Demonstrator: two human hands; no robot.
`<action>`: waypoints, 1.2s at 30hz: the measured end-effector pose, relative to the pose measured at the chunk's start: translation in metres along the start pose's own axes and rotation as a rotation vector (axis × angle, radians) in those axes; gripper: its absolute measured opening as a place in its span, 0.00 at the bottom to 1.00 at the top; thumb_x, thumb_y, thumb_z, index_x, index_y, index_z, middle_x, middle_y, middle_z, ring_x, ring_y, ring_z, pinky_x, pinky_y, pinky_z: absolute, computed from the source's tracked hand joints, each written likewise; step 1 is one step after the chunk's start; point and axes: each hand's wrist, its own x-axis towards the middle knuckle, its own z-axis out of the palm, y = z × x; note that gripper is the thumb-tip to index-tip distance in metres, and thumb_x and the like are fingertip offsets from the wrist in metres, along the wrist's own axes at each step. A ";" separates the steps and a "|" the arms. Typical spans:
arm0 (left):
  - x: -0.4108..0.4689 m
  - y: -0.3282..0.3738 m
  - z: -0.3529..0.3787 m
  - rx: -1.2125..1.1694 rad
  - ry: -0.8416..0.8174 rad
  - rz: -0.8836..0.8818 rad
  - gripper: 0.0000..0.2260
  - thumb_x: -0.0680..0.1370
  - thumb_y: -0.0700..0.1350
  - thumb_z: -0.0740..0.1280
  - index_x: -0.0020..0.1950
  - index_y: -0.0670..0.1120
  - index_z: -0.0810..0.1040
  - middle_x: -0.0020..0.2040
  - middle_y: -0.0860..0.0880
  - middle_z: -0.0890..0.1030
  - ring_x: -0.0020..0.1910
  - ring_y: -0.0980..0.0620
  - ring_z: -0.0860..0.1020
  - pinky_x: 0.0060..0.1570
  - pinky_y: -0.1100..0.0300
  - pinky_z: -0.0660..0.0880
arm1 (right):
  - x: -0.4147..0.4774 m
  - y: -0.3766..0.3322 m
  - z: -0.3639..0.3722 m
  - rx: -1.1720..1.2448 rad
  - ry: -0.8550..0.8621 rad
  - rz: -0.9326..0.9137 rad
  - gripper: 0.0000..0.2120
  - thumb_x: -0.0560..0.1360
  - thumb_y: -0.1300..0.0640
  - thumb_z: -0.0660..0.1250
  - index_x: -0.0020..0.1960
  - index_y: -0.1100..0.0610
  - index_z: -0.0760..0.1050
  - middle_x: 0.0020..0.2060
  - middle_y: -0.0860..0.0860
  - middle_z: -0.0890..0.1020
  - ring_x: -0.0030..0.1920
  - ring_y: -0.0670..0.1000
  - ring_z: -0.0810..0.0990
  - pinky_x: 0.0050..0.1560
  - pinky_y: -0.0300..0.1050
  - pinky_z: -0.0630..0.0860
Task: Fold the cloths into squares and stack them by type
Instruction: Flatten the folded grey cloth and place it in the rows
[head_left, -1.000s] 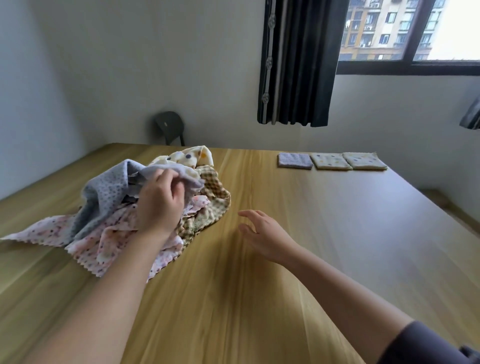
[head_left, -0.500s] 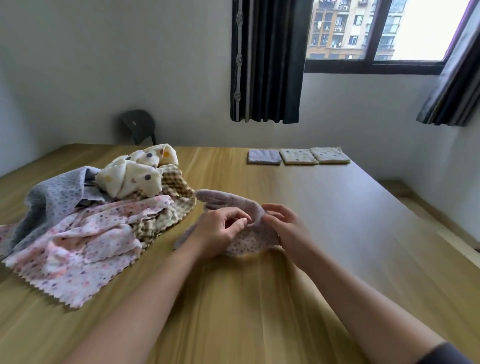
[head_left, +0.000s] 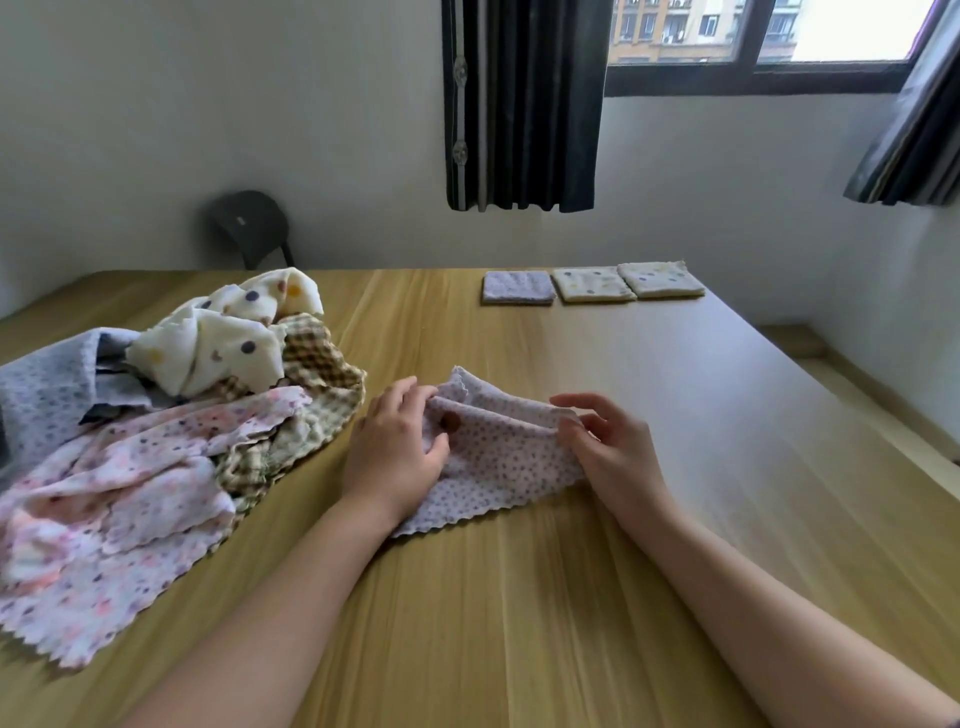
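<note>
From the head camera we see the crumpled lilac dotted cloth lying on the light wooden table, just right of the heap of unfolded cloths. The left hand grips its left edge with curled fingers; the right hand pinches its right edge, forefinger loose. Three folded squares line the table's far edge.

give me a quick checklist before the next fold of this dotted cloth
1. Grip of left hand and right hand on the lilac dotted cloth: ok.
2. Cloth flat on the table: not ok, it is bunched.
3. Cloth apart from the unfolded pile: ok.
4. Corners found: cannot tell, hands cover them.
5. Matching folded lilac square at the far edge: ok.
</note>
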 end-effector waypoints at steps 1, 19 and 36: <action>-0.002 -0.001 -0.001 0.024 0.024 -0.031 0.22 0.74 0.48 0.69 0.67 0.47 0.70 0.68 0.47 0.69 0.66 0.46 0.69 0.64 0.51 0.67 | 0.000 0.000 0.000 0.034 0.019 0.010 0.10 0.76 0.62 0.65 0.49 0.48 0.81 0.44 0.50 0.83 0.44 0.49 0.82 0.45 0.48 0.79; -0.006 0.000 -0.024 -0.451 0.032 -0.149 0.02 0.77 0.44 0.66 0.47 0.52 0.75 0.33 0.47 0.81 0.33 0.52 0.78 0.35 0.60 0.73 | 0.006 0.005 -0.005 -0.372 0.086 -0.049 0.08 0.79 0.56 0.62 0.53 0.52 0.79 0.40 0.45 0.83 0.32 0.41 0.77 0.34 0.36 0.72; -0.002 0.001 -0.015 -0.367 -0.089 -0.008 0.07 0.76 0.38 0.65 0.46 0.46 0.67 0.36 0.52 0.72 0.34 0.55 0.72 0.34 0.68 0.67 | 0.026 -0.003 0.010 -0.237 -0.063 0.018 0.07 0.75 0.63 0.66 0.49 0.56 0.69 0.32 0.46 0.76 0.30 0.40 0.72 0.31 0.33 0.67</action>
